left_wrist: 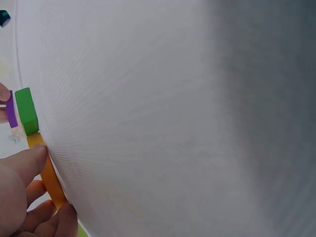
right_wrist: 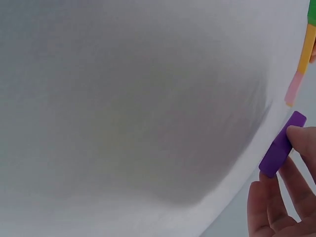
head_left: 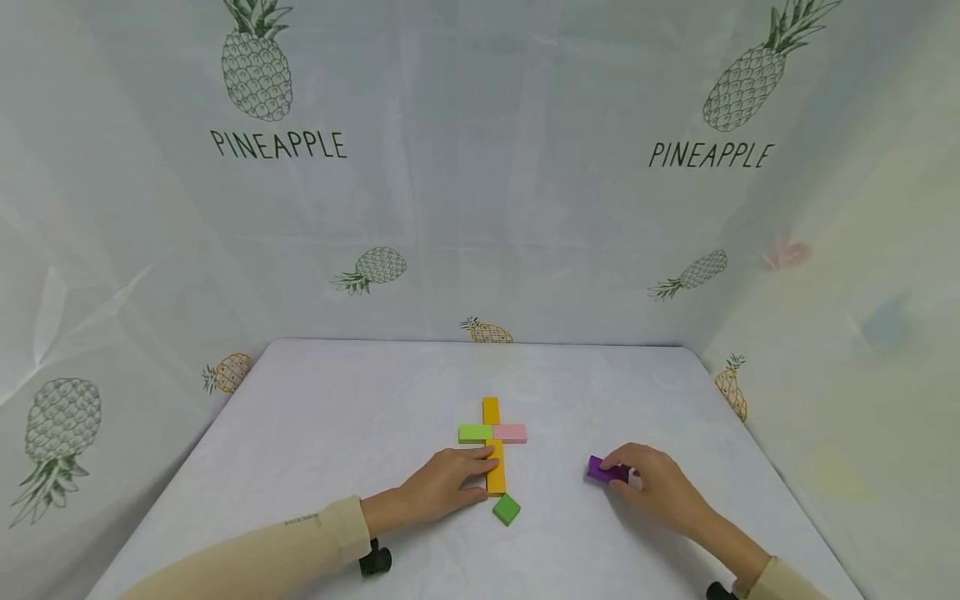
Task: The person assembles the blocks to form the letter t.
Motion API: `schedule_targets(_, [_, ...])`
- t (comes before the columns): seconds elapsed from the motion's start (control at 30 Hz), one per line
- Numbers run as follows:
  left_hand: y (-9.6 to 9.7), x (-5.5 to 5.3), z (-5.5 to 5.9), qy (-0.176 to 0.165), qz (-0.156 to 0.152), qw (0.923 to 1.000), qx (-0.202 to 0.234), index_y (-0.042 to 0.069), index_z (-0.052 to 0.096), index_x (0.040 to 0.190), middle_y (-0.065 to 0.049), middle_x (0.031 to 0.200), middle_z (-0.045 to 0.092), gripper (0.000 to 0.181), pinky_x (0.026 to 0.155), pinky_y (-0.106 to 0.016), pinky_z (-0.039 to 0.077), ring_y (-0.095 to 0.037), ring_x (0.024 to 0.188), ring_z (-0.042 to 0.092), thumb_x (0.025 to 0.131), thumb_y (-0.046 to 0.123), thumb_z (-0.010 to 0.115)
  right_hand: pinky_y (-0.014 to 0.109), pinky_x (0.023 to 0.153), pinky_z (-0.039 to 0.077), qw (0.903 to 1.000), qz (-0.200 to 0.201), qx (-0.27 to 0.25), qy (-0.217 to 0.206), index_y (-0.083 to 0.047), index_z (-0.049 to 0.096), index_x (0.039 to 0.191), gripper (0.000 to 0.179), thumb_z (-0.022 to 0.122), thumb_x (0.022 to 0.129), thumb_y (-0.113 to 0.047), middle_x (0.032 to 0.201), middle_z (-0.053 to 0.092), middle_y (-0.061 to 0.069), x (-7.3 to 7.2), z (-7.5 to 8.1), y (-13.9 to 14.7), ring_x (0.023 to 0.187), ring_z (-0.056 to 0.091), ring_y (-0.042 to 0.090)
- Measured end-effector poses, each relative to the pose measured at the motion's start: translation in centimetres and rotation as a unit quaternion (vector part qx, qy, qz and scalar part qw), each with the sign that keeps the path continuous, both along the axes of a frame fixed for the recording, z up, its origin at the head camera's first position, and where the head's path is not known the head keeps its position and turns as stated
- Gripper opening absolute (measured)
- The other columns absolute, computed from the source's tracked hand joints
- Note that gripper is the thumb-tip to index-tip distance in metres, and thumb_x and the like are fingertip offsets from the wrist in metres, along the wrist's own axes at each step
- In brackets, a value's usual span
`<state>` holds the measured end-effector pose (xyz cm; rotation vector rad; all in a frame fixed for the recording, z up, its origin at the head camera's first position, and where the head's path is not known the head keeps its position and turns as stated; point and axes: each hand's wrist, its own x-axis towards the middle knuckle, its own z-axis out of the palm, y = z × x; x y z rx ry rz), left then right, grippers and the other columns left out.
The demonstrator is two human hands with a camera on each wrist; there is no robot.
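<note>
On the white table, my left hand (head_left: 450, 483) holds a long orange-yellow block (head_left: 496, 477), its thumb near the block's close end and its fingertips farther along. Beyond that block lie a light green block (head_left: 475, 433) and a pink block (head_left: 510, 433), end to end crosswise, then another orange-yellow block (head_left: 491, 410). At the near end, a green block (head_left: 506, 509) sits turned at an angle. Off to the right, my right hand (head_left: 660, 487) pinches a purple block (right_wrist: 282, 145) between thumb and fingers, apart from the other blocks; whether it touches the table I cannot tell.
A pale cloth printed with pineapples (head_left: 257, 77) hangs behind and beside the table (head_left: 337, 392). The table's far edge runs along the foot of this cloth. Dark camera mounts (head_left: 375, 558) sit at the wrists.
</note>
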<state>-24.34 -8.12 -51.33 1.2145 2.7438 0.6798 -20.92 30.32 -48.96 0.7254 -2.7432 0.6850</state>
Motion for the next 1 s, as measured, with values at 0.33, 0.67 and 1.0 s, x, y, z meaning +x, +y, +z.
schedule_targets(0.33, [0.0, -0.1, -0.1, 0.002, -0.003, 1.0000, 0.003, 0.009, 0.060, 0.150, -0.006, 0.158, 0.054, 0.055, 0.116, -0.039, 0.048, -0.019, 0.146, 0.052, 0.100, 0.027, 0.077, 0.032, 0.083, 0.062, 0.9986, 0.052, 0.003, -0.005, -0.025, 0.078, 0.108, 0.036, 0.087, 0.083, 0.000, 0.111, 0.076, -0.012, 0.3, 0.0, -1.8, 0.102, 0.071, 0.011])
schedule_targets(0.67, [-0.1, 0.0, -0.1, 0.003, -0.006, 1.0000, 0.007, 0.008, 0.060, 0.150, -0.007, 0.158, 0.054, 0.055, 0.116, -0.039, 0.048, -0.019, 0.146, 0.052, 0.101, 0.027, 0.076, 0.038, 0.089, 0.062, 0.9939, 0.107, -0.002, 0.026, -0.024, 0.077, 0.106, 0.039, 0.089, 0.080, 0.003, 0.111, 0.076, -0.014, 0.5, 0.1, -3.5, 0.104, 0.072, 0.012])
schedule_targets(1.0, [-0.2, 0.0, -0.1, 0.010, -0.002, 0.9999, 0.001, 0.008, 0.061, 0.149, -0.006, 0.158, 0.055, 0.055, 0.116, -0.040, 0.048, -0.019, 0.146, 0.053, 0.101, 0.027, 0.076, 0.039, 0.091, 0.062, 0.9931, 0.117, 0.000, -0.002, -0.023, 0.077, 0.107, 0.036, 0.087, 0.083, 0.002, 0.112, 0.075, -0.014, 0.9, 0.5, -4.7, 0.105, 0.071, 0.011])
